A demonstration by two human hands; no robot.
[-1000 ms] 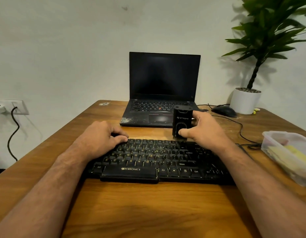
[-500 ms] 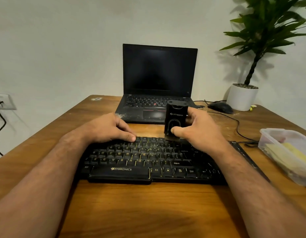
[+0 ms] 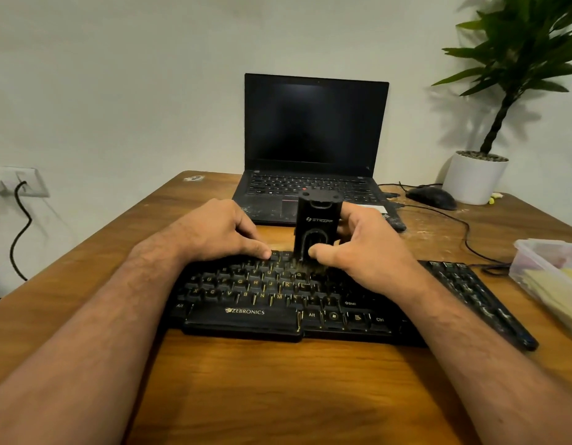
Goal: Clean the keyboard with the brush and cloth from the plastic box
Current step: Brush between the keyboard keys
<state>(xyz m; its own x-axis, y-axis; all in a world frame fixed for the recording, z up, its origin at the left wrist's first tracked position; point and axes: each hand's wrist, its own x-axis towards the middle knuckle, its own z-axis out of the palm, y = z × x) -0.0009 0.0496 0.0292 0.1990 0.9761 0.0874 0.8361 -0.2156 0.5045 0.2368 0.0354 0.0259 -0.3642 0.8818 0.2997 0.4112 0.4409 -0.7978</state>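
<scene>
The right hand (image 3: 361, 252) is gripping the brush (image 3: 316, 231) upright, bristles digging into the keyboard (image 3: 278, 293)'s upper rows, while the left hand (image 3: 223, 234) is resting relaxed fingers on its far edge (likely steadying it)

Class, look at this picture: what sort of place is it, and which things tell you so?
Probably a home desk or small office: an open laptop, a black keyboard and a potted plant on a wooden table.
</scene>
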